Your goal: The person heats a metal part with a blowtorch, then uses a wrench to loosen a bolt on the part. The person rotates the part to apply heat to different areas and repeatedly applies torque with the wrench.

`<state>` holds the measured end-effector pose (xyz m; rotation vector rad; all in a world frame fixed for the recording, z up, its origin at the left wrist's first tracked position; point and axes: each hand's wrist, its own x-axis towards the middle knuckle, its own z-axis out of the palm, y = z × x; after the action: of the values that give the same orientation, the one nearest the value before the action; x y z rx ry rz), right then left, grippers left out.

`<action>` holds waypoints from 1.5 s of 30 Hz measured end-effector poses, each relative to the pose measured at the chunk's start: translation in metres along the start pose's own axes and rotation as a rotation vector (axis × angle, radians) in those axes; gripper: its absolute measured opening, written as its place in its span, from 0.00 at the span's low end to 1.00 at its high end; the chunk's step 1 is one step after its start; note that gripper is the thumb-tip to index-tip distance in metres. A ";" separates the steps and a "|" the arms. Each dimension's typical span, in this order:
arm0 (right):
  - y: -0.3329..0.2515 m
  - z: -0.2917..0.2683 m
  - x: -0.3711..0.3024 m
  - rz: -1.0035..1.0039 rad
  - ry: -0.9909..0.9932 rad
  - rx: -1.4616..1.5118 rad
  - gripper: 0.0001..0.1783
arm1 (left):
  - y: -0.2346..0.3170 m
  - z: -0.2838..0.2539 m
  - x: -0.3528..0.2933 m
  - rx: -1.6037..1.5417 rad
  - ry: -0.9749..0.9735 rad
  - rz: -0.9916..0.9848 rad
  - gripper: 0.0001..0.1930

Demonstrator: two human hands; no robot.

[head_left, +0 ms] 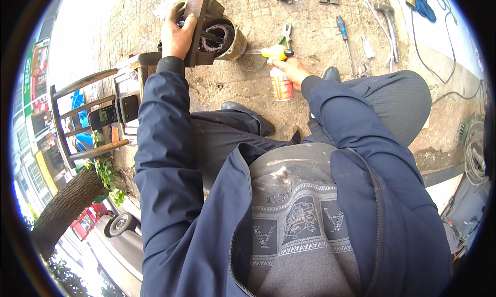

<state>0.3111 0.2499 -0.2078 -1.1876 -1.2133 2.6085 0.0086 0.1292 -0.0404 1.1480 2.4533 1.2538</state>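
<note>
My left hand [177,34] grips the edge of a dark brown metal motor housing [195,38], fingers over its flat side. The open round end of the housing shows a ring of winding [216,37] inside, facing right. Whether the housing rests on the ground or is held up, I cannot tell. In my right hand [293,70] is a gas torch with a yellow head [275,52] on a red and white canister [281,85]. The torch's metal nozzle points left, close to the housing's round end. No flame can be made out.
Beyond the torch lie green-handled pliers [285,34], a blue-handled screwdriver [343,29] and a hammer [386,18]. A wooden chair [88,82] with a phone [105,116] stands at the left. Cables [449,64] run along the right. My legs are bent beneath my arms.
</note>
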 end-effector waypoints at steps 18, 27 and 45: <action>-0.003 0.001 -0.001 0.010 -0.027 0.048 0.16 | -0.002 0.000 0.000 0.003 0.004 -0.001 0.28; 0.000 0.000 0.004 -0.026 0.014 0.044 0.15 | -0.008 0.001 0.002 -0.023 0.005 0.000 0.28; 0.001 -0.003 0.006 -0.073 0.015 0.023 0.16 | -0.004 0.000 0.001 -0.008 0.004 -0.005 0.27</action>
<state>0.3093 0.2527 -0.2137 -1.1354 -1.1973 2.5496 0.0057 0.1287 -0.0435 1.1377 2.4508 1.2641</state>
